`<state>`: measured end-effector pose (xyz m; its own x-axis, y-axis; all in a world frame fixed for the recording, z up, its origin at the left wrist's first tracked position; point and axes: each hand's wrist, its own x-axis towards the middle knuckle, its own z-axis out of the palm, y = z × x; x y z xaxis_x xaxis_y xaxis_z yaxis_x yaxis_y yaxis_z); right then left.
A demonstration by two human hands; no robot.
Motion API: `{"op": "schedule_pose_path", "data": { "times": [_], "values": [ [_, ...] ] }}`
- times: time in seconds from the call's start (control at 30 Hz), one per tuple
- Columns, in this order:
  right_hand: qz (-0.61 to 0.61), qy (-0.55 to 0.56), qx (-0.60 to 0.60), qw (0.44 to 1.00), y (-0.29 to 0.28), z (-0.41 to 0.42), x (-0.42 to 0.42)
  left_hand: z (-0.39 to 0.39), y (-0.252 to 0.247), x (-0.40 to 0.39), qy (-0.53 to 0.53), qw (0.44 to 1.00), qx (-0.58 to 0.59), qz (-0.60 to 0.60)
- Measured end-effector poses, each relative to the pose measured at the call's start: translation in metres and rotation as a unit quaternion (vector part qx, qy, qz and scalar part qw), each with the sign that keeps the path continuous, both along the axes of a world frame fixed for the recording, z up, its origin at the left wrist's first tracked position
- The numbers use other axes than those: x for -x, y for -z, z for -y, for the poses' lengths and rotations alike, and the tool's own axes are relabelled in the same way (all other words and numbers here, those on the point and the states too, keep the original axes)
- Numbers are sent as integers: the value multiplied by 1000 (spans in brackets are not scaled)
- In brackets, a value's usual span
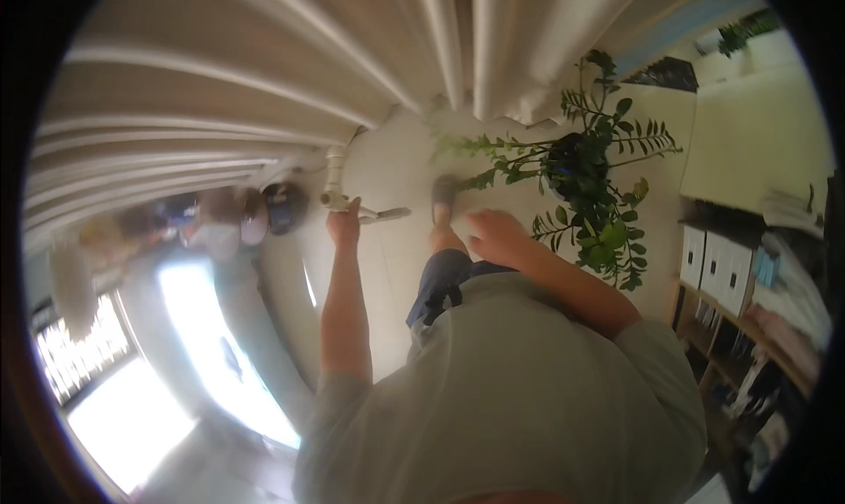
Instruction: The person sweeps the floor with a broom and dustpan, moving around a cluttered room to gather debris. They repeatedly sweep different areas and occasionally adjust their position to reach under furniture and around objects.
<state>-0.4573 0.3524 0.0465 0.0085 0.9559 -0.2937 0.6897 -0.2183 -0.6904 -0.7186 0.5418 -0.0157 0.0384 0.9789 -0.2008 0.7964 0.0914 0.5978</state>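
Observation:
My left hand [344, 225] is raised at the left of centre and closed on a light-coloured tubular device [335, 197], perhaps a handheld garment steamer or vacuum; its exact kind is unclear. A blurred grey strip-like part extends from it to the right. My right hand [496, 238] hangs near my thigh, blurred, with its fingers bent, and I cannot make out anything in it. Long beige pleated curtains [264, 61] hang in front of me, just beyond the device. A leafy potted plant [597, 220] stands to the right of my right hand.
A wooden shelf unit [719, 316] with white storage boxes [727, 269] and piled cloth stands at right. At left are a dark round container [285, 208], blurred household items and bright windows [125, 418]. My shod foot [443, 197] is on the pale floor [386, 260].

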Motion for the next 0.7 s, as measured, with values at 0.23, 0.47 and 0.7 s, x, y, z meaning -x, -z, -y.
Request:
{"op": "schedule_pose_path", "data": {
  "times": [0.23,0.47,0.7],
  "values": [
    [77,243,199,946,28,114,-23,-151,122,-4,9,1000,15,-10],
    [2,409,293,864,-2,121,48,-245,147,-70,-30,965,253,66],
    [6,474,288,832,-10,104,77,-325,143,-91,-3,971,214,103]
  ]
}}
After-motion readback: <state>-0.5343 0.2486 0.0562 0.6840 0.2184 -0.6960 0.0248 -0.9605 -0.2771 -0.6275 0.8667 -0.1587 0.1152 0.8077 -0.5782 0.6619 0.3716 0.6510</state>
